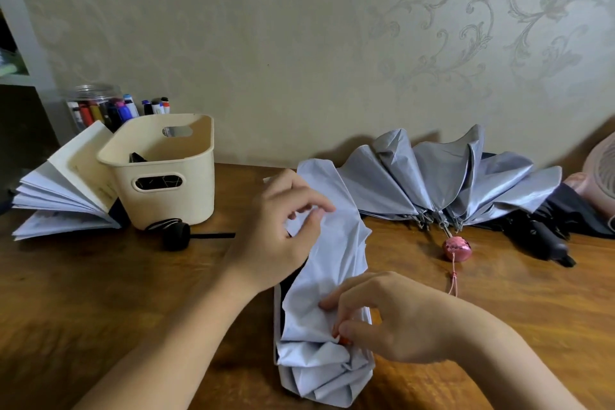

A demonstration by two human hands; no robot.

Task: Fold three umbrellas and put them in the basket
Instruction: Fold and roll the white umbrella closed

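1. Three umbrellas lie on the wooden desk [100, 293], and none is in the basket.
2. The pale blue umbrella [336, 263] is at the centre, collapsed, its cloth loosely gathered and running from near the wall towards the camera.
3. The left hand [276, 236] pinches a fold of that cloth at its upper part, thumb against curled fingers.
4. The right hand [392, 316] pinches the same umbrella near its lower end, where a small orange piece shows at the fingertips.
5. The silver umbrella [442, 176] sits behind and to the right, its panels fanned out and its one pink handle [456, 248] pointing towards the camera.
6. The black umbrella [549, 233] lies at the far right, partly under the silver one.
7. One cream basket [173, 183] stands at the left and holds something dark that I cannot identify.
8. One black round object [174, 233] lies just in front of the basket.
9. One open book [63, 196] leans beside the basket, and one jar of markers [96, 106] stands behind it.
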